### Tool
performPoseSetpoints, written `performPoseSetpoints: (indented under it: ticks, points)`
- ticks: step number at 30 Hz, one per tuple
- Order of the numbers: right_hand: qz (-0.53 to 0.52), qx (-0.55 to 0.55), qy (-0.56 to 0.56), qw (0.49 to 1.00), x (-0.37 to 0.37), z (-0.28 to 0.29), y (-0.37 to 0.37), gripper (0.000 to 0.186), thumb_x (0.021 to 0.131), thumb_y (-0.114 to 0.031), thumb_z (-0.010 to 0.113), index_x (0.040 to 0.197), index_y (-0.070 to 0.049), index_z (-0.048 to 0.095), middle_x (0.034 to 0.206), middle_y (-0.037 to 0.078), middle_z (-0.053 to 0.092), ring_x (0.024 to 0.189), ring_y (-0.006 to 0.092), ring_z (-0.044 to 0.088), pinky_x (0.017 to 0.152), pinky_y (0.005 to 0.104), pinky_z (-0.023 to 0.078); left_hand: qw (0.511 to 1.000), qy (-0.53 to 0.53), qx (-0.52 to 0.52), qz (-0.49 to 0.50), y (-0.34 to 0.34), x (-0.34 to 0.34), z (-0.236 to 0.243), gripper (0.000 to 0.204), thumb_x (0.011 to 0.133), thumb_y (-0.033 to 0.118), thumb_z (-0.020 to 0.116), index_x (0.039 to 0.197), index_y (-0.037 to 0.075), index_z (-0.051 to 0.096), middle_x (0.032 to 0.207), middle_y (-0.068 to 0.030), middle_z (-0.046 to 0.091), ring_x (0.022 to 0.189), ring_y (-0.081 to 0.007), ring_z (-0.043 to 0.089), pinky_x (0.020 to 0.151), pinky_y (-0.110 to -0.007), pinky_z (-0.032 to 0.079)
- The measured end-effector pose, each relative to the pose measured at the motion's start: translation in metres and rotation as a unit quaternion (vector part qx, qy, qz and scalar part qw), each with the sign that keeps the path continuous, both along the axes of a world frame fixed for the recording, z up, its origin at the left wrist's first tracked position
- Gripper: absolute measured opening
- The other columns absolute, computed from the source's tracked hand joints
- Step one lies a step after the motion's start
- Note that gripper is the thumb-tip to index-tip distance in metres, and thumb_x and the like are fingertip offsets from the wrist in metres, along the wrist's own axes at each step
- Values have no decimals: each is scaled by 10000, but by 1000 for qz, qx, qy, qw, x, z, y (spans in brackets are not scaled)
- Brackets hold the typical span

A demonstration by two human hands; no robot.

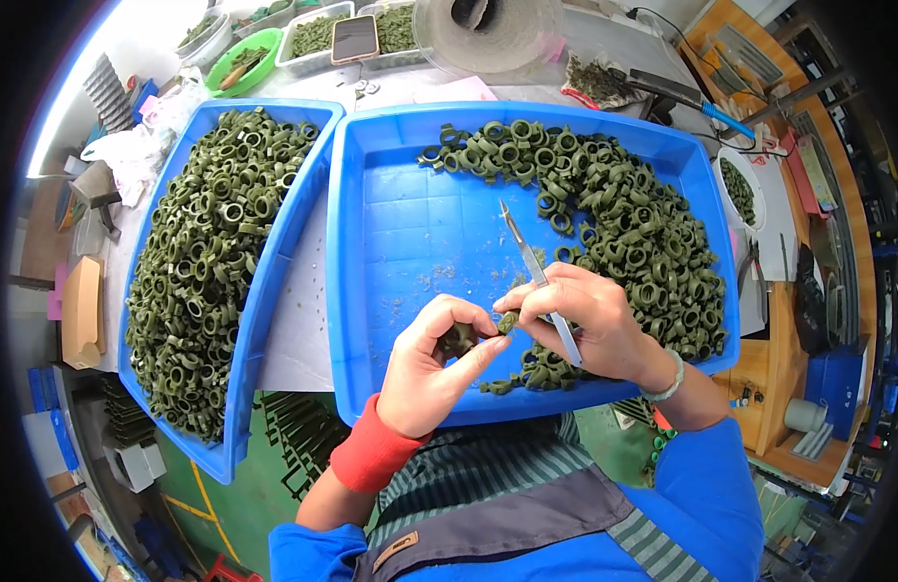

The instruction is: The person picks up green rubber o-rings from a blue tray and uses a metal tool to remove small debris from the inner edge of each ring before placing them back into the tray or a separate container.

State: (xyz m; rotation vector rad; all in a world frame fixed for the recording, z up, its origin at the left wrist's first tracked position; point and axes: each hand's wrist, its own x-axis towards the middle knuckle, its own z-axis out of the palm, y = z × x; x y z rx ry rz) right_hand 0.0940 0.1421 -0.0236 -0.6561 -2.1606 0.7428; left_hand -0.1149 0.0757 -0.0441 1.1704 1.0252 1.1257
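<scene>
Over the large blue tray (391, 242), my left hand (439, 359) has its fingers curled round small olive-green plastic parts (457, 339), with thumb and forefinger at a piece (507, 322). My right hand (590, 320) grips a slim silver craft knife (517, 233), blade pointing up and away from me, and its fingertips meet that same piece beside my left hand. A heap of olive-green ring-shaped parts (643, 233) fills the tray's back and right side, curving round beneath my right hand. A few loose parts and small shavings lie on the tray's floor.
A second blue tray (304, 194) heaped with rings stands at the left. Behind are a green bowl (260, 48), tubs of parts (311, 39), a phone (356, 39) and a large translucent container (430, 29). A blue-handled tool (726, 118) and white bowl (738, 199) sit at right.
</scene>
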Motion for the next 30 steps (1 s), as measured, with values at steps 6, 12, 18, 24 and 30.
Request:
performPoseSetpoints:
  ticks: [6,12,18,24,30]
  points:
    - [5,13,-20,1000,0,7,-4,228,749,28,779,920,-51,651,933,89,734,728,248,650,648,348,531,999,-11,-33,21,-4,2,9,174,871,38,764,993,25,641,893,2,600,765,-47,541,680,-214,459]
    - [-20,-19,9,1000,-1,17,-6,263,764,-8,809,949,-61,630,1035,113,739,779,265,675,700,353,549,994,-15,-104,-31,6,-11,5,184,892,67,756,1049,26,668,922,24,634,814,-32,532,713,-201,441]
    - [-71,-122,34,989,9,14,2,155,865,-17,742,947,-28,611,1029,121,736,768,150,685,669,285,541,997,44,21,62,119,-103,48,110,960,150,651,1007,51,656,776,62,575,600,-27,471,530,-192,395]
    - [-51,-166,38,984,13,10,5,48,973,-46,616,1002,-12,632,1029,114,726,775,113,649,696,263,527,930,-266,-26,253,208,-198,80,479,955,293,704,1338,77,516,760,18,471,608,-79,426,506,-217,360]
    - [-116,-209,93,967,15,16,6,272,1079,-109,410,1293,-20,554,1068,117,723,831,144,678,750,293,547,835,465,176,238,183,-233,19,364,918,111,605,1280,79,630,1075,-117,685,973,-248,645,864,-361,515]
